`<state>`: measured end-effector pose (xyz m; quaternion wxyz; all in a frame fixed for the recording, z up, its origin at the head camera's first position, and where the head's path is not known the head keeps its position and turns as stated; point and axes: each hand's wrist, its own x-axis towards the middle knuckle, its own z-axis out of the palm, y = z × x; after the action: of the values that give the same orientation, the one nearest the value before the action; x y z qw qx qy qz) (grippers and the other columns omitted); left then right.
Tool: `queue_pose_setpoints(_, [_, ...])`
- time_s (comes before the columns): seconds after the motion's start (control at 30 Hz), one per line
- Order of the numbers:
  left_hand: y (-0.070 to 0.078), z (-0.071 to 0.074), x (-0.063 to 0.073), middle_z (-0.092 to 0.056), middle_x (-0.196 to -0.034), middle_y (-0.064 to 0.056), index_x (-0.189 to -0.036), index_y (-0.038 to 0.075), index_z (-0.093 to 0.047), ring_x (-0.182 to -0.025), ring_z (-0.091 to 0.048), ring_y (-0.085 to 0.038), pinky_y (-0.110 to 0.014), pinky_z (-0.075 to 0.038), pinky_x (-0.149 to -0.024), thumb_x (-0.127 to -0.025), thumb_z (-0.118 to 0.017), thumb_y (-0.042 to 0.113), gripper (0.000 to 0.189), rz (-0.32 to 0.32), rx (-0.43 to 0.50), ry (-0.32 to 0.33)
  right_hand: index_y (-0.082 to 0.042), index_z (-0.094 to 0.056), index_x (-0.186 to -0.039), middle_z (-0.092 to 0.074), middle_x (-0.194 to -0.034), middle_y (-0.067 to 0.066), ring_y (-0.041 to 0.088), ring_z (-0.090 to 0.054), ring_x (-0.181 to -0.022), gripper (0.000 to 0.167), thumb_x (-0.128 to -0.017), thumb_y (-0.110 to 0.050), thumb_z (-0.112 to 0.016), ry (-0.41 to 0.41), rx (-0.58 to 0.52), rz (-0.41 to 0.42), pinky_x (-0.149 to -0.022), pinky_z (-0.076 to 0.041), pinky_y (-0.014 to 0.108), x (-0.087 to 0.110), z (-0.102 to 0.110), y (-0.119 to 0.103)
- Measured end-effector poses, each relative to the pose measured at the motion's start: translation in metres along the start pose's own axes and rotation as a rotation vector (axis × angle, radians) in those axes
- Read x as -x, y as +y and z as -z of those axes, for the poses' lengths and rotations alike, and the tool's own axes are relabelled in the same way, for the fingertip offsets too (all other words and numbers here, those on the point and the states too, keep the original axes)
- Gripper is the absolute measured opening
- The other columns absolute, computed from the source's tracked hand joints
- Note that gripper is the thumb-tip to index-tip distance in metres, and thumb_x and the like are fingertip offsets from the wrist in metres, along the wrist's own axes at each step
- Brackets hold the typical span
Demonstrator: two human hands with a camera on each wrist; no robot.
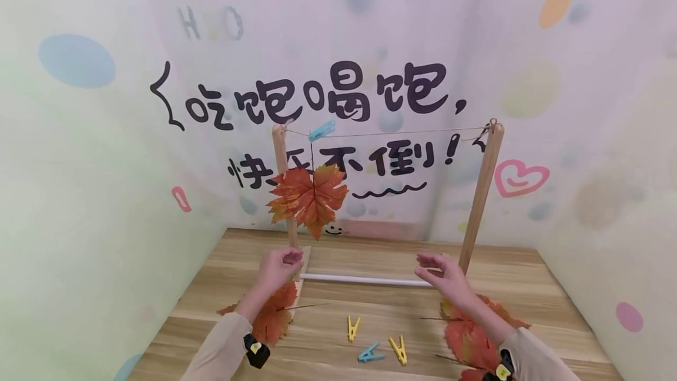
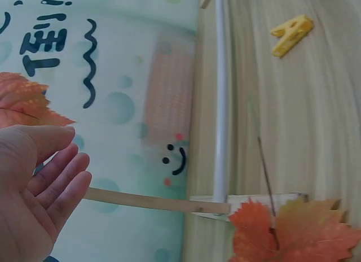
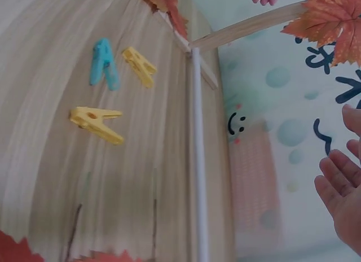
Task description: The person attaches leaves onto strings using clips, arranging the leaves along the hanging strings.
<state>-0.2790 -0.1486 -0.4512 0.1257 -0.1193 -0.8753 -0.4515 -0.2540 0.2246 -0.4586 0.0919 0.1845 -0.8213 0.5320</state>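
Note:
An orange-red maple leaf [image 1: 309, 196] hangs by its stem from a string [image 1: 396, 133], held there by a blue clothespin [image 1: 321, 130]. My left hand [image 1: 280, 266] is raised below this leaf, near the frame's left post, with relaxed fingers and nothing in them. On the other side, my right hand [image 1: 444, 278] hovers by the right post, its fingers loosely bent and holding nothing. Two yellow clothespins [image 1: 353, 328] and another blue clothespin [image 1: 370, 353] lie on the table between the forearms. A leaf [image 1: 272, 316] lies under my left forearm.
The string joins two wooden posts [image 1: 481, 199], with a white rod [image 1: 365, 280] low between them. More leaves [image 1: 471, 334] lie under my right forearm, stems pointing inward. Behind the wooden table [image 1: 328, 363] stands a printed backdrop [image 1: 338, 28].

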Motion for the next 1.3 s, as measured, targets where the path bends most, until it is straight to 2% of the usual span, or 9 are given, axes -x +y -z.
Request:
queue_pose_setpoints(0.17, [-0.013, -0.009, 0.011, -0.067, -0.083, -0.010, -0.089, 0.001, -0.067, -0.075, -0.064, -0.020, -0.031, -0.053, -0.066, -0.078, -0.068, 0.000, 0.011, 0.055, -0.002, -0.026, 0.007, -0.055, -0.115, -0.059, -0.110, 0.021, 0.036, -0.056, -0.100, 0.040, -0.083, -0.012, -0.066, 0.007, -0.014, -0.044, -0.081, -0.050, 0.033, 0.011, -0.007, 0.014])
queue_pose_setpoints(0.27, [-0.023, -0.015, 0.017, -0.067, -0.083, -0.010, -0.090, 0.001, -0.067, -0.075, -0.064, -0.020, -0.031, -0.053, -0.068, -0.077, -0.068, 0.002, 0.012, 0.061, -0.026, -0.042, 0.008, -0.055, -0.116, -0.059, -0.109, 0.022, 0.032, -0.057, -0.099, 0.040, -0.083, -0.012, -0.066, 0.004, -0.025, -0.062, -0.080, -0.050, 0.028, 0.016, -0.012, 0.022])
queue_pose_setpoints(0.43, [-0.037, -0.026, 0.025, -0.067, -0.084, -0.012, -0.088, 0.001, -0.066, -0.075, -0.064, -0.022, -0.032, -0.052, -0.068, -0.076, -0.068, 0.000, 0.012, 0.027, -0.073, -0.079, 0.009, -0.054, -0.115, -0.059, -0.109, 0.021, 0.028, -0.058, -0.097, 0.039, -0.083, -0.009, -0.065, -0.018, -0.035, -0.082, -0.078, -0.050, 0.024, 0.021, -0.022, 0.034])
queue_pose_setpoints(0.7, [-0.057, -0.040, 0.036, -0.067, -0.082, -0.011, -0.086, 0.001, -0.066, -0.076, -0.062, -0.028, -0.032, -0.050, -0.066, -0.074, -0.069, 0.003, 0.012, -0.042, -0.162, -0.110, 0.009, -0.054, -0.116, -0.059, -0.108, 0.020, 0.024, -0.057, -0.096, 0.040, -0.083, -0.011, -0.065, -0.044, -0.061, -0.141, -0.078, -0.050, 0.025, 0.032, -0.035, 0.050])
queue_pose_setpoints(0.9, [-0.067, -0.044, 0.042, -0.065, -0.087, -0.015, -0.092, -0.004, -0.065, -0.078, -0.059, -0.029, -0.036, -0.048, -0.066, -0.074, -0.071, 0.004, 0.021, -0.019, -0.151, -0.176, 0.008, -0.055, -0.115, -0.059, -0.107, 0.020, 0.033, -0.056, -0.096, 0.039, -0.084, -0.013, -0.064, -0.052, -0.070, -0.188, -0.077, -0.050, 0.024, 0.037, -0.044, 0.058])
queue_pose_setpoints(1.0, [-0.072, -0.045, 0.043, -0.065, -0.088, -0.015, -0.092, -0.004, -0.064, -0.080, -0.058, -0.030, -0.037, -0.048, -0.067, -0.073, -0.072, 0.006, 0.023, -0.025, -0.141, -0.208, 0.009, -0.055, -0.115, -0.059, -0.107, 0.022, 0.033, -0.057, -0.096, 0.039, -0.083, -0.010, -0.064, -0.047, -0.079, -0.211, -0.076, -0.049, 0.022, 0.039, -0.046, 0.060])
queue_pose_setpoints(1.13, [-0.078, -0.047, 0.045, -0.066, -0.087, -0.012, -0.090, -0.003, -0.065, -0.080, -0.060, -0.028, -0.036, -0.049, -0.068, -0.073, -0.073, 0.008, 0.022, -0.052, -0.162, -0.234, 0.011, -0.053, -0.115, -0.058, -0.107, 0.025, 0.031, -0.058, -0.094, 0.039, -0.083, -0.008, -0.064, -0.051, -0.088, -0.200, -0.076, -0.049, 0.021, 0.041, -0.049, 0.062])
queue_pose_setpoints(1.3, [-0.084, -0.050, 0.047, -0.067, -0.083, -0.007, -0.086, -0.001, -0.067, -0.078, -0.063, -0.023, -0.032, -0.050, -0.067, -0.073, -0.074, 0.008, 0.017, -0.089, -0.206, -0.213, 0.014, -0.054, -0.112, -0.058, -0.104, 0.029, 0.027, -0.060, -0.090, 0.035, -0.083, -0.004, -0.063, -0.052, -0.096, -0.148, -0.075, -0.050, 0.023, 0.044, -0.054, 0.064])
